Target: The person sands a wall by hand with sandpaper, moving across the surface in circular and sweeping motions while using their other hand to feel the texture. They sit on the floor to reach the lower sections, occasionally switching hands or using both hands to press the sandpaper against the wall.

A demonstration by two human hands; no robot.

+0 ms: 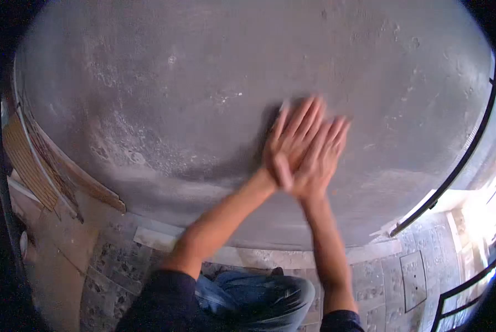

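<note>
both hands [304,150] flat, overlapped, on grey wall [203,83]

Building under construction or renovation, seen at a stair landing. Bare grey cement-plastered wall [203,83], rough and chalk-streaked, unpainted. Stone-patterned floor tiles [392,276] dusted with plaster residue. Black metal railing [453,171] at right against daylight. Stacked boards [29,160] leaning at left.
</note>
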